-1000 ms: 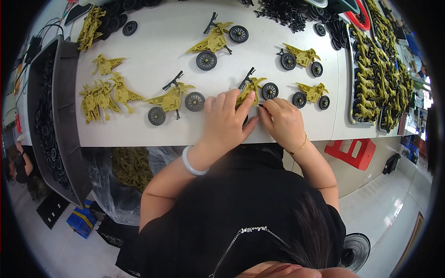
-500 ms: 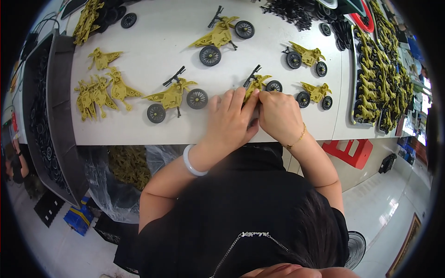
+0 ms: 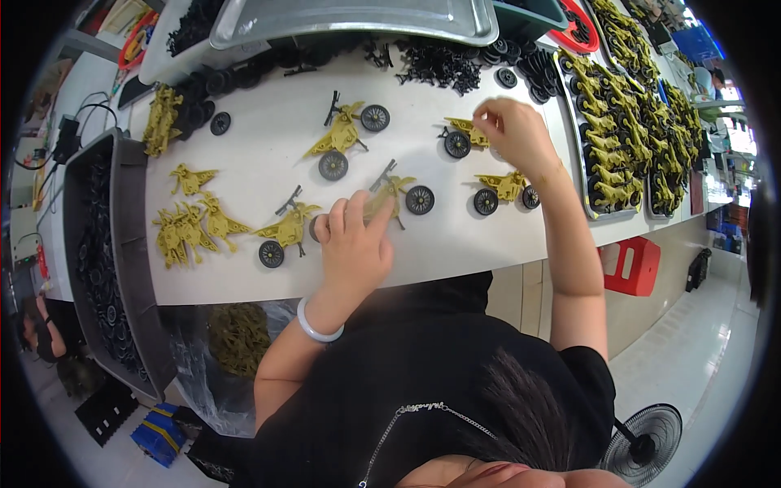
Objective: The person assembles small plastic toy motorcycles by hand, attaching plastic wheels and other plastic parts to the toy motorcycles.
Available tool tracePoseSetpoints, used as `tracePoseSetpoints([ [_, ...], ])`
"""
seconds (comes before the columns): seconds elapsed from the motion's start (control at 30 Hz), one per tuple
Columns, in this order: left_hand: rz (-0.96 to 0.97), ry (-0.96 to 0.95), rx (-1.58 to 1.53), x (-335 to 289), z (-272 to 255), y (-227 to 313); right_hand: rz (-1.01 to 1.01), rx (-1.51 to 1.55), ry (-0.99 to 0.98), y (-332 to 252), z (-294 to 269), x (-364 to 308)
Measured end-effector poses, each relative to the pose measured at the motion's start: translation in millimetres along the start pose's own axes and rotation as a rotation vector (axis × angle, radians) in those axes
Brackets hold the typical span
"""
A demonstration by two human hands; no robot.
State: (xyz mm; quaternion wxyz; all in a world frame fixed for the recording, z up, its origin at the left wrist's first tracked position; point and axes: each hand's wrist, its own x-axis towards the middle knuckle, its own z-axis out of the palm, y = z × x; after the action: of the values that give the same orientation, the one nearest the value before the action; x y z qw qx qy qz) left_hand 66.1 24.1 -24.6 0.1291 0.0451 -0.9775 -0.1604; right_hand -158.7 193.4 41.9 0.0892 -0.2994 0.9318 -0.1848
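A yellow toy motorcycle (image 3: 384,198) with a black handlebar lies in the middle of the white table, slightly blurred. My left hand (image 3: 356,248) is over its near left side, fingers apart, the index fingertip against or just above the yellow body. Those fingers also partly cover a wheel of another toy motorcycle (image 3: 282,229) on the left. Farther right, my right hand (image 3: 521,140) is raised over the far right toy motorcycle (image 3: 464,130), hiding part of it. Its fingers are curled with the thumb close to them; whatever they hold is hidden.
Another assembled motorcycle (image 3: 340,138) lies beyond my left hand, and one (image 3: 503,187) below my right. Yellow body parts (image 3: 183,232) are at left beside a grey bin (image 3: 130,260) of wheels. Black small parts (image 3: 439,69) lie at the back; filled trays (image 3: 602,215) stand right.
My hands have parted: the right moved up and away from the middle motorcycle, the left slid left of it. The head view has shifted, showing more of the table's far side.
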Motion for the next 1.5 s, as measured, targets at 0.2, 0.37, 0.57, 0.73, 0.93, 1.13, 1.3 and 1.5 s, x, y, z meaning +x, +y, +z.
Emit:
tracePoseSetpoints([
  [0.2, 0.015, 0.035, 0.0, 12, -11, 11, -0.476, -0.229, 0.207, -1, 57, 100],
  [0.37, 0.102, 0.053, -0.081, 27, -17, 37, -0.306, -0.348, 0.507, -24, 106, 168],
  [0.57, 0.202, 0.029, -0.101, 45, -16, 43, -0.289, 0.065, -0.014, -34, 73, 135],
  [0.73, 0.383, -0.08, -0.097, 85, 4, 52, -0.33, 0.442, -0.056, 14, 25, 71],
  [0.93, 0.541, 0.025, -0.011, 154, 60, 82, 0.019, 0.757, -0.232, 103, -25, 41],
  [1.13, 0.458, 0.021, -0.065, 161, 84, 83, -0.236, 0.291, -0.059, 118, -4, 37],
  [1.3, 0.452, 0.119, -0.071, 160, 86, 80, -0.212, 0.317, -0.32, 113, 0, 55],
  [1.5, 0.388, 0.058, -0.17, 160, 84, 78, -0.286, 0.318, -0.439, 119, 5, 68],
])
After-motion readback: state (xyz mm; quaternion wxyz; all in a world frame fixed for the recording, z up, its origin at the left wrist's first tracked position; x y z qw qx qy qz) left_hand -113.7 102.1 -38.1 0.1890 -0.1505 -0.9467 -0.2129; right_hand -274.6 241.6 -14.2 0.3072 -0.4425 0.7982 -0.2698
